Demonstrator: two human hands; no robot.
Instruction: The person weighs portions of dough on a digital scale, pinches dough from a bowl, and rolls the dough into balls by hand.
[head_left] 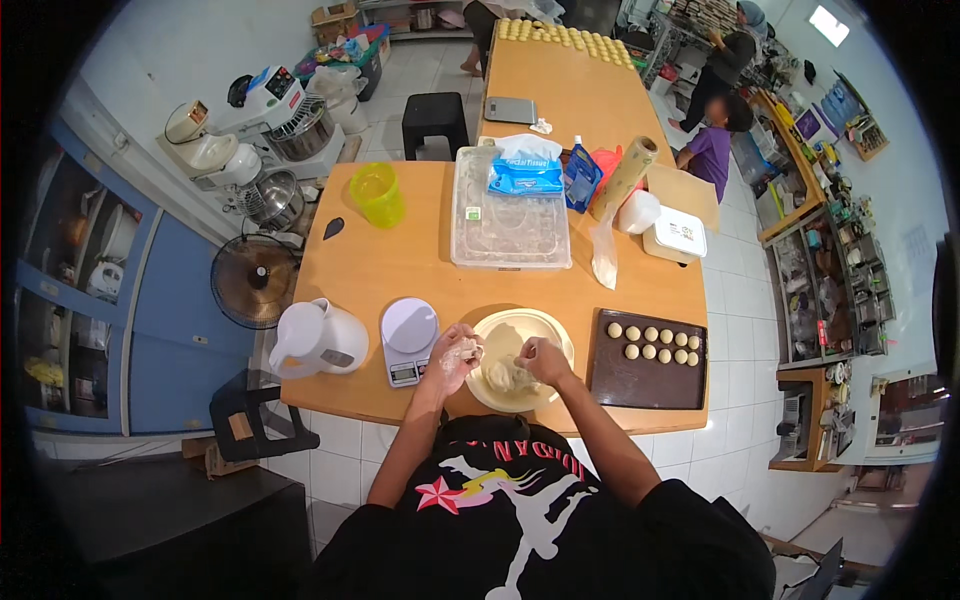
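Note:
A cream-coloured bowl (562, 338) stands at the near edge of the table, with pale dough (500, 378) and whitish flour in it. Over its left rim is my left hand (458, 358), white with flour or dough, its fingers curled in; whatever they hold is too small to tell. My right hand (543, 362) reaches over the bowl's right side, fingers closed and pointing down at the dough, which they seem to pinch. Right of the bowl, a dark baking tray (645, 385) carries several small round dough balls (650, 335) in two rows at its far side.
Left of the bowl are a kitchen scale (409, 328) and a white jug (320, 340). Beyond stand a yellow-green container (377, 195), a clear plastic box (510, 235) with a tissue pack (527, 175), a film roll (628, 175) and a white tub (675, 236). Other people are farther back.

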